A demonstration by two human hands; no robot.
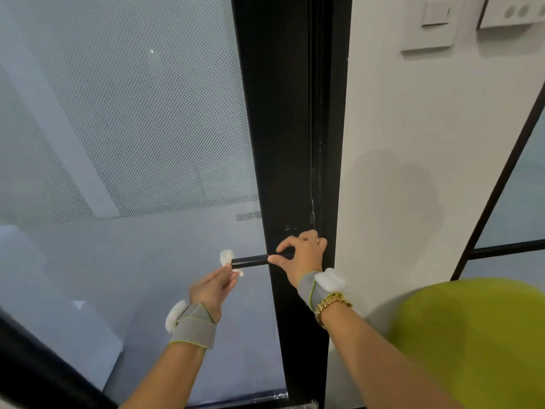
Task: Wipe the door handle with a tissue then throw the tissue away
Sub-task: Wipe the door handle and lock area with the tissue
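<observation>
A black bar-shaped door handle (250,261) sticks out to the left from the black door frame (289,143). My left hand (212,287) pinches a crumpled white tissue (226,257) and holds it against the handle's free left end. My right hand (300,255) grips the handle near its base at the frame, thumb below and fingers curled over the top. Both wrists wear grey straps with white pads.
The door's frosted, dotted glass panel (132,143) fills the left side. A white wall (413,143) with a light switch (436,13) stands to the right. A yellow-green rounded object (477,343) sits low at the right, close to my right forearm.
</observation>
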